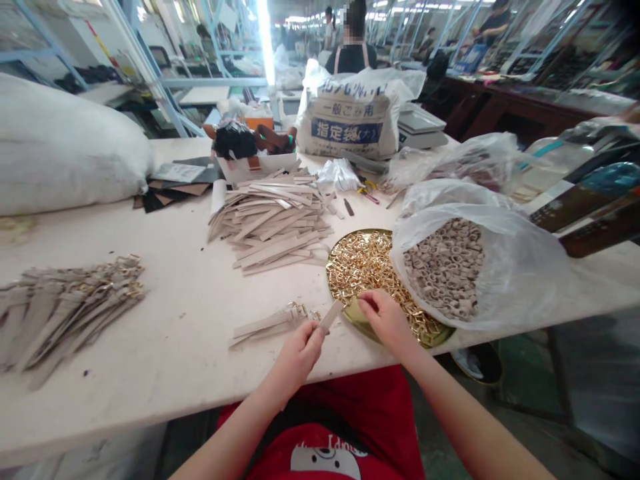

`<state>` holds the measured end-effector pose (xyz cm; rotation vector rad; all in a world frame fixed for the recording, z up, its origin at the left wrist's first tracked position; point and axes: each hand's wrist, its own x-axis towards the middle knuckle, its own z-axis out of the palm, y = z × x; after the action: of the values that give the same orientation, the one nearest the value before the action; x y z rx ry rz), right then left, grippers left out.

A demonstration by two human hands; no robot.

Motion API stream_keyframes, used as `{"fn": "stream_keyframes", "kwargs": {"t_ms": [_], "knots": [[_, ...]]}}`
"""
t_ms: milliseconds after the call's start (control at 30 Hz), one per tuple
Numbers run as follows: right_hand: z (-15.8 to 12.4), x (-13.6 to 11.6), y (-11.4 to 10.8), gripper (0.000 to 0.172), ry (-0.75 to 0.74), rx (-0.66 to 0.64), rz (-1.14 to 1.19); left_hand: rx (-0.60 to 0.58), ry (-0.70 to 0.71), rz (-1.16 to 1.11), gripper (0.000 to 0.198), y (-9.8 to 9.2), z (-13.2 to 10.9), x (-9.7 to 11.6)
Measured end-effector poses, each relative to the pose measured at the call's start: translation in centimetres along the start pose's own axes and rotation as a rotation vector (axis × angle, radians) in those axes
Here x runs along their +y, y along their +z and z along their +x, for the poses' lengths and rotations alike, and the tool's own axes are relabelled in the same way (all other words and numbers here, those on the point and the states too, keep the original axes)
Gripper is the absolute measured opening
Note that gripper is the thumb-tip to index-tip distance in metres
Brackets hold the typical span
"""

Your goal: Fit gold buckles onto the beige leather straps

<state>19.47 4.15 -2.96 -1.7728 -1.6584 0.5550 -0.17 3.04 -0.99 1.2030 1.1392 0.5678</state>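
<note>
"What lay to your left?"

"Straps with metal ends (75,307) fanned out by the left edge of the surface (175,373). A smaller group of straps (273,321) lay near its front edge, with loose strips (275,213) piled behind, toward the back edge."

"And the strip (331,317) you were working with?"

"You had it near the front edge, its free end pointing at the tray (361,319). A flat, firm pinch close to that end probably served you best; a longer overhang might have let it bend."

"Your hands?"

"They were apart. Your left hand (303,349) was closed in a pinch on the strip. Your right hand (389,320) was curled over the tray's near rim, beside the gold buckles (357,267); I couldn't tell whether its fingertips gripped anything."
</note>
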Motion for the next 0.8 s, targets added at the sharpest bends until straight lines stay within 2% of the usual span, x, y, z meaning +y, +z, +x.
{"fn": "stream_keyframes", "kwargs": {"t_ms": [67, 133, 233, 367, 500, 600, 667, 767, 800], "knots": [[2.6, 1.0, -0.3, 0.016, -0.069, 0.008, -0.316, 0.01, -0.009, -0.016, 0.024, 0.0, 0.0, 0.0], [4.6, 1.5, 0.0, 0.017, -0.106, -0.038, -0.46, 0.002, -0.001, -0.012, 0.024, 0.0, -0.2, -0.1], [5.8, 1.6, 0.5, 0.017, -0.126, -0.059, -0.427, -0.006, -0.001, 0.009, 0.026, 0.1, -0.8, -0.1], [5.3, 1.8, -0.1, 0.015, -0.104, -0.034, -0.278, 0.027, -0.009, -0.024, 0.026, 0.2, -1.6, -0.2], [3.2, 1.5, -1.4, 0.02, -0.016, -0.027, -0.025, 0.06, 0.081, 0.0, 0.024, 0.5, -1.8, 0.1], [0.7, -0.1, -1.7, 0.029, 0.02, -0.076, 0.176, 0.092, 0.13, -0.02, 0.023, 1.0, -1.6, 0.6], [-1.3, -1.7, -1.5, 0.028, 0.095, -0.129, 0.455, 0.089, 0.141, -0.078, 0.023, 1.5, -1.6, 1.1], [-4.1, -4.1, -0.5, 0.023, 0.339, -0.223, 1.032, 0.058, 0.147, -0.15, 0.025, 2.2, -1.9, 1.5], [-4.9, -4.7, -0.2, 0.024, 0.405, -0.245, 1.158, 0.063, 0.146, -0.149, 0.025, 2.3, -2.1, 1.6]]}}
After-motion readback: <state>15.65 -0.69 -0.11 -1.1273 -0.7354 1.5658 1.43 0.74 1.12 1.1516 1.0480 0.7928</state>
